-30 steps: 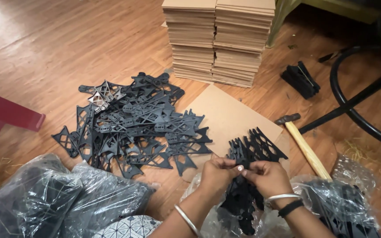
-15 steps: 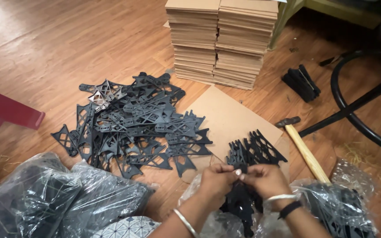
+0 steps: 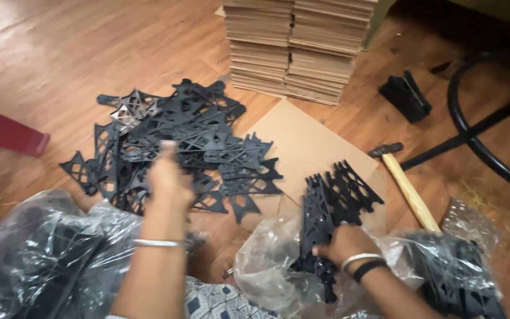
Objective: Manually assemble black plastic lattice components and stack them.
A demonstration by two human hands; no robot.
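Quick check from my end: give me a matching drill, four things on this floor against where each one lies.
Things:
1. hammer
2. cardboard stacks
3. left hand
4. right hand

Places:
A. at the far edge of the floor
B. over the loose black lattice pile
C. right of the cardboard sheet
D. on the upright lattice bundle

Pairs: 1-C, 2-A, 3-B, 4-D

Matt black plastic lattice pieces (image 3: 178, 142)

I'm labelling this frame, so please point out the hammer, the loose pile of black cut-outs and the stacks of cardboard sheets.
hammer (image 3: 409, 192): head view, middle of its wooden handle.
pile of black cut-outs (image 3: 208, 147): head view, centre of the heap.
stacks of cardboard sheets (image 3: 320, 59): head view, front edge of the right stack.
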